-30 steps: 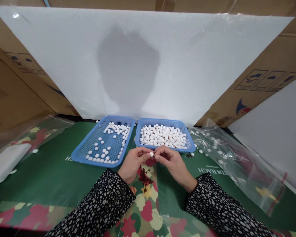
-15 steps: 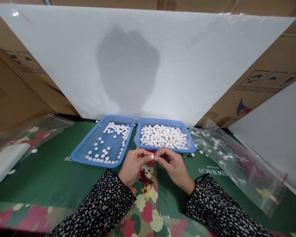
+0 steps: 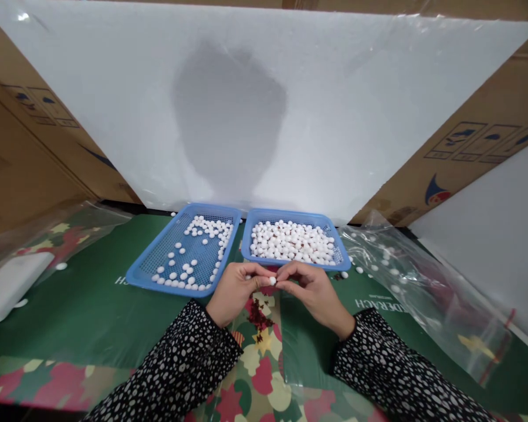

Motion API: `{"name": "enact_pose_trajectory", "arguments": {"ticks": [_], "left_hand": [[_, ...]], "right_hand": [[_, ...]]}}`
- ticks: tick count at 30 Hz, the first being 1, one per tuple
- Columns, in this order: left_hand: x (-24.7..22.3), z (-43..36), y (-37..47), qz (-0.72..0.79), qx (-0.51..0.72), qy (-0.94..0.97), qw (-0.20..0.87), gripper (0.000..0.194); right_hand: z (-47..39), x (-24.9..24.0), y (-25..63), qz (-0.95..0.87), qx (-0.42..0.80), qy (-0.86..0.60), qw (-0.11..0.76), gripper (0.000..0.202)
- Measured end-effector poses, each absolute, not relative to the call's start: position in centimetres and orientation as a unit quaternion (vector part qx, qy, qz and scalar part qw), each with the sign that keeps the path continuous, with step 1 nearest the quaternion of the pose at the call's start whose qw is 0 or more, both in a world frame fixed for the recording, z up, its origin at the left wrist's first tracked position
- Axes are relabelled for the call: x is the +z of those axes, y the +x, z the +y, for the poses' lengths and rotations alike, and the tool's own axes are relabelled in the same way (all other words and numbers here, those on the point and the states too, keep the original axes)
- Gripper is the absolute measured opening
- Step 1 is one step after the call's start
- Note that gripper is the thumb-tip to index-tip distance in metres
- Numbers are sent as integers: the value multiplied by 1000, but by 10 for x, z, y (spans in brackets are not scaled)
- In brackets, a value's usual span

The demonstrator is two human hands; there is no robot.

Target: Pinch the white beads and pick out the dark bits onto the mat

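A small white ball [image 3: 272,281] is pinched between both hands in front of the baskets. My left hand [image 3: 237,291] grips its left side with thumb and forefinger; my right hand [image 3: 313,294] closes on it from the right. Just beyond the hands, a blue mesh basket [image 3: 295,264] is filled with similar white balls and dark reddish bits. To its left, another blue basket [image 3: 134,275] has white balls spread along its right and near sides. Dark red crumbs [image 3: 259,316] lie on the patterned table cover below my hands.
A clear plastic bag [image 3: 449,316] with loose white balls around it lies at right. A white device-like object [image 3: 17,287] rests at far left near another plastic sheet. A white panel [image 3: 334,117] and cardboard boxes [image 3: 30,146] stand behind the baskets.
Both hands keep pinching the white ball in nearly the same place, with slight finger and wrist movement. The view has shifted a little.
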State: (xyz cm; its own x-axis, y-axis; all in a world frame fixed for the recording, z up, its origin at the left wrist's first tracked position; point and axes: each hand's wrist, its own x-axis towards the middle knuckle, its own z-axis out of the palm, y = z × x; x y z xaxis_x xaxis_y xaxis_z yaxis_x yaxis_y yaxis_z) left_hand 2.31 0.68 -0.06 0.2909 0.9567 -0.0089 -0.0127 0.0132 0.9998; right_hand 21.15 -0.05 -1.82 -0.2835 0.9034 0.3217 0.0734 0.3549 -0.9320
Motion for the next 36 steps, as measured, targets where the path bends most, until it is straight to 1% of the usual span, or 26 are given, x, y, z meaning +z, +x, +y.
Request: {"name": "enact_pose_trajectory", "arguments": {"ticks": [7, 14, 16, 19, 21, 23, 24, 26, 28, 32, 36], "left_hand": [[-2, 5, 23, 428, 423, 595, 533, 7], [-5, 1, 26, 445, 449, 604, 485, 8], [-5, 2, 26, 440, 449, 595, 500, 8], [-5, 4, 26, 431, 438, 586, 529, 11], [-5, 5, 26, 427, 431, 592, 531, 11], [-5, 7, 25, 420, 425, 593, 540, 8], [-5, 7, 25, 415, 423, 589, 550, 11], [-6, 8, 25, 406, 415, 579, 572, 23], [-5, 8, 25, 401, 419, 576, 576, 28], [-3, 8, 23, 388, 463, 572, 555, 15], [-3, 9, 22, 387, 482, 577, 534, 19]], "right_hand": [[-4, -21, 210, -671, 417, -367, 491, 6], [-7, -23, 203, -648, 401, -405, 505, 8], [-5, -23, 204, -638, 415, -409, 504, 9], [-2, -24, 207, -616, 470, -383, 503, 7], [-1, -23, 209, -612, 499, -354, 502, 12], [-1, -22, 210, -637, 488, -340, 491, 20], [-1, -21, 210, -658, 467, -340, 483, 21], [-2, -20, 209, -691, 422, -351, 471, 15], [-4, -21, 208, -686, 419, -366, 470, 9], [-9, -26, 207, -654, 475, -388, 442, 14], [-10, -26, 207, -661, 491, -395, 408, 13]]}}
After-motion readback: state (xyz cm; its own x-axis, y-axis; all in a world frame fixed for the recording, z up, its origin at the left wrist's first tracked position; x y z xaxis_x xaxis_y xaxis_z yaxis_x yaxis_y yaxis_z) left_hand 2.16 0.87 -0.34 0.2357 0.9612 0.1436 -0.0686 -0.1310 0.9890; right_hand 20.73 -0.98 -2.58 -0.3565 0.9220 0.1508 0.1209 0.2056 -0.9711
